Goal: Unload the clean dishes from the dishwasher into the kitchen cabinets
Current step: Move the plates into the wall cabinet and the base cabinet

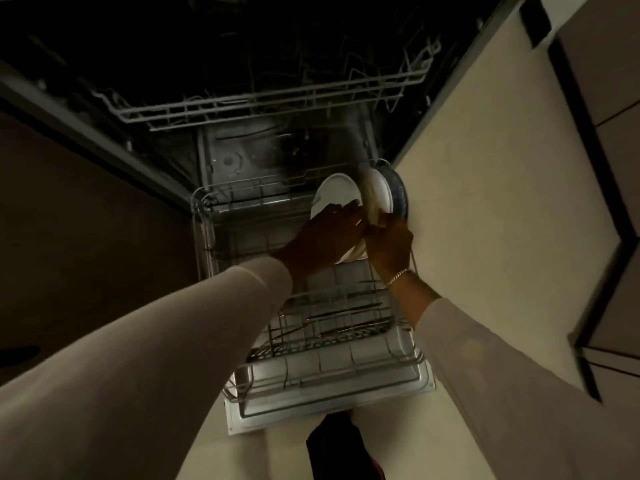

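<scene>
both hands (360, 237) gripping white plate (334, 195) edges, lower rack (207, 216) right rear.

lower rack (311, 372), plates (377, 195) upright, far-right corner

A: Where does my head view sit?
B: Above the pulled-out lower rack (311, 341), looking steeply down and forward; upper rack (263, 102) beyond it, floor (485, 220) to its right.
</scene>
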